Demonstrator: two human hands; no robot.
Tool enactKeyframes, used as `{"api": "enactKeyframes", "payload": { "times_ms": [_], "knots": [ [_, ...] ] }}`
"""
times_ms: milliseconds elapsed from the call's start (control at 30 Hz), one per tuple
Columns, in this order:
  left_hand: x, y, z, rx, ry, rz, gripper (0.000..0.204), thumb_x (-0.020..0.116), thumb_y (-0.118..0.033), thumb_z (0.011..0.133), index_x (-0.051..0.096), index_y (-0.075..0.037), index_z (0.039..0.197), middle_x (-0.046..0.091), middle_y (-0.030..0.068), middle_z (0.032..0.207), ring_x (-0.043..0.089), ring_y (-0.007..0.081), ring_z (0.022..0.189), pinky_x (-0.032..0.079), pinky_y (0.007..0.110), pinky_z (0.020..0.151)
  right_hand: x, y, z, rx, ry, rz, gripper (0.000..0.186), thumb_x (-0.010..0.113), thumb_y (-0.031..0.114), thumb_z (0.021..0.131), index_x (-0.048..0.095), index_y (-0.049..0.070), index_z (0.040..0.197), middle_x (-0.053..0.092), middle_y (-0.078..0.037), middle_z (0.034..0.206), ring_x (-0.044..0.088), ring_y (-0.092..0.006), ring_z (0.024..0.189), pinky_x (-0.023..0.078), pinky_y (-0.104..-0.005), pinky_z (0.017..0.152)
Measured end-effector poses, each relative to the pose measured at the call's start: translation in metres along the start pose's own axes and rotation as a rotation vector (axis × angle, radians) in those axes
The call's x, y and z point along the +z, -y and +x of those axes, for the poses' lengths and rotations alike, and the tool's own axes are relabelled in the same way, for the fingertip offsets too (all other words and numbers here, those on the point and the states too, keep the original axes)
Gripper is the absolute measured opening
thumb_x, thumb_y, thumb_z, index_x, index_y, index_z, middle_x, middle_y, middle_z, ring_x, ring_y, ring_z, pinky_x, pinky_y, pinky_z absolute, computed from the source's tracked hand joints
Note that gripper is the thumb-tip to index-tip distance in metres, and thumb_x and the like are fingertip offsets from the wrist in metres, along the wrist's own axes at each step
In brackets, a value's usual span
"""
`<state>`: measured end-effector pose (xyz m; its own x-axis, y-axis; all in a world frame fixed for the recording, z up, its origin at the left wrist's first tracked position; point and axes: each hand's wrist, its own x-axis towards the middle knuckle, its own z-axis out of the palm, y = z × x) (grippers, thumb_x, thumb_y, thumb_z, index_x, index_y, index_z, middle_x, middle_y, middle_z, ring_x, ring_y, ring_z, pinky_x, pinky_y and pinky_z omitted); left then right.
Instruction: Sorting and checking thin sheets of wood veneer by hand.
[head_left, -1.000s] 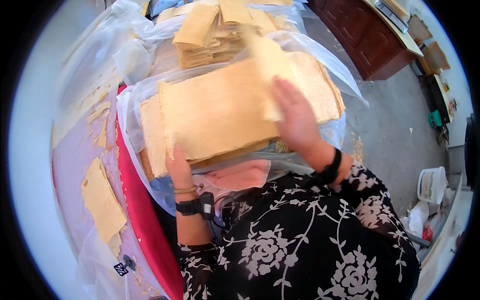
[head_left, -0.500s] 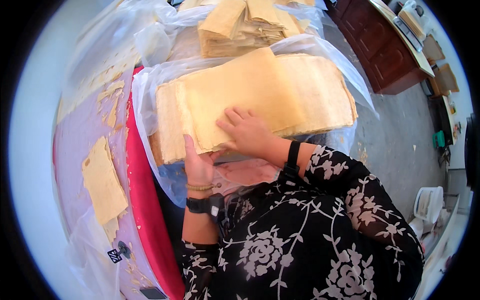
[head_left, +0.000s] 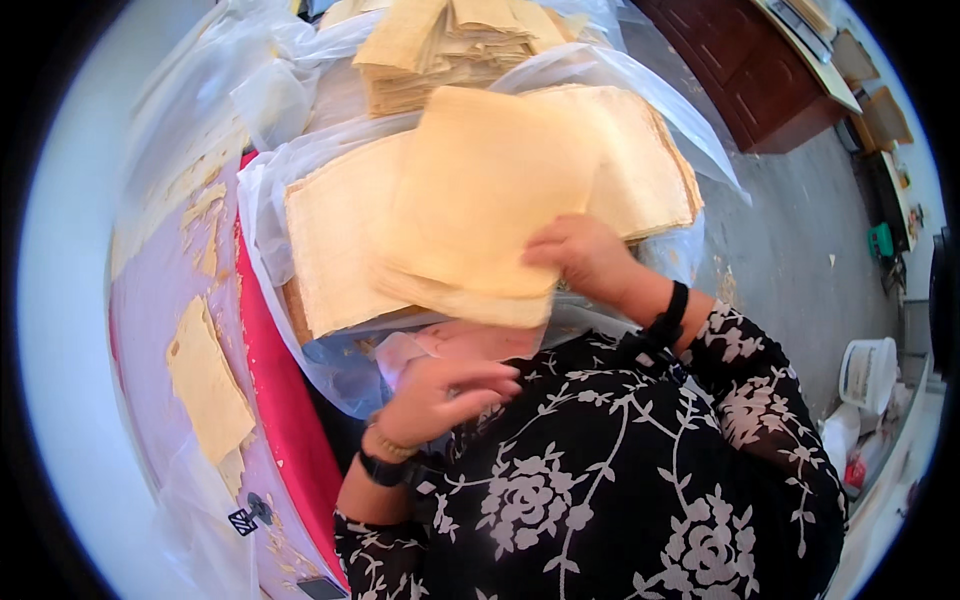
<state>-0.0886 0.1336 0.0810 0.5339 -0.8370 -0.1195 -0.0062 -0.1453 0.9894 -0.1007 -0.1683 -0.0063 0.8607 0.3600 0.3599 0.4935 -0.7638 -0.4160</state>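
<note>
My right hand [head_left: 590, 258] grips the right edge of a few thin, pale-yellow sheets [head_left: 490, 185], thumb on top. They are blurred by motion and lie turned askew over a wide stack of like sheets [head_left: 345, 235], their near corners lifted and overhanging the stack's near edge. What they are made of I cannot tell for sure; they look brittle and flaky. My left hand [head_left: 445, 395] is off the stack, close to my body, fingers stretched and holding nothing. Clear plastic film [head_left: 262, 225] lies under and around the stack.
Behind is a taller pile of similar sheets [head_left: 440, 60]. On the left, a table with a red cloth edge [head_left: 285, 430] bears loose broken sheets [head_left: 210, 380] and flakes. A dark wooden cabinet [head_left: 745, 70] stands far right, a white bucket [head_left: 868, 375] on the right.
My left hand has let go of the stack's near edge and drawn back toward me. My right hand has shifted right, turning the top sheets and lifting their near edge.
</note>
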Motion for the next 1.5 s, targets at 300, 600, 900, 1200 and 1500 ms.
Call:
{"api": "enactKeyframes", "payload": {
  "times_ms": [300, 600, 900, 1200, 1500],
  "knots": [
    [-0.046, 0.04, 0.071, 0.174, 0.061, 1.209, 0.072, 0.075, -0.008, 0.075, 0.05, -0.013, 0.142, 0.043, 0.0119, 0.154, 0.035, 0.034, 0.145, 0.029, 0.046, 0.118, -0.027, -0.056, -0.062, 0.39, -0.097, 0.578, 0.025, 0.071, 0.0, 0.076, 0.079, 0.011, 0.097, 0.07, -0.008, 0.108, 0.067, -0.0229, 0.103, 0.053, -0.0313, 0.091],
    [-0.069, 0.069, 0.119, -0.3, -0.252, 0.395, 0.029, 0.071, -0.029, 0.091, 0.071, 0.001, 0.089, 0.069, 0.0114, 0.074, 0.069, 0.0198, 0.077, 0.053, 0.037, 0.069, -0.043, -0.064, -0.06, 0.742, -0.227, 0.75, 0.025, 0.072, 0.024, 0.091, 0.074, 0.0, 0.095, 0.074, -0.008, 0.087, 0.066, -0.0156, 0.077, 0.052, -0.0301, 0.074],
    [-0.034, 0.093, 0.165, -0.057, -0.711, 1.113, 0.043, 0.06, -0.043, 0.097, 0.059, -0.004, 0.079, 0.065, 0.0186, 0.068, 0.063, 0.0393, 0.063, 0.047, 0.049, 0.055, -0.041, -0.035, -0.022, 1.052, -0.177, -0.149, 0.038, 0.072, 0.038, 0.084, 0.069, 0.003, 0.101, 0.07, -0.018, 0.086, 0.068, -0.0356, 0.085, 0.054, -0.0442, 0.08],
    [-0.026, 0.074, 0.176, -0.315, -0.65, 1.21, 0.041, 0.063, -0.047, 0.093, 0.063, -0.007, 0.098, 0.069, 0.0167, 0.08, 0.067, 0.0384, 0.077, 0.051, 0.048, 0.065, -0.035, -0.053, -0.046, 0.221, -0.008, -0.273, 0.056, 0.071, 0.035, 0.085, 0.058, 0.011, 0.135, 0.048, -0.015, 0.148, 0.046, -0.0327, 0.135, 0.036, -0.0444, 0.113],
    [-0.018, 0.051, 0.182, 0.269, -0.011, 1.3, 0.064, 0.076, -0.021, 0.078, 0.054, -0.01, 0.137, 0.052, 0.0178, 0.143, 0.05, 0.037, 0.13, 0.045, 0.044, 0.104, -0.067, -0.071, -0.04, 0.268, 0.186, -0.048, 0.069, 0.074, 0.025, 0.077, 0.051, 0.005, 0.14, 0.046, -0.016, 0.15, 0.044, -0.0344, 0.137, 0.041, -0.0413, 0.11]
  ]
}}
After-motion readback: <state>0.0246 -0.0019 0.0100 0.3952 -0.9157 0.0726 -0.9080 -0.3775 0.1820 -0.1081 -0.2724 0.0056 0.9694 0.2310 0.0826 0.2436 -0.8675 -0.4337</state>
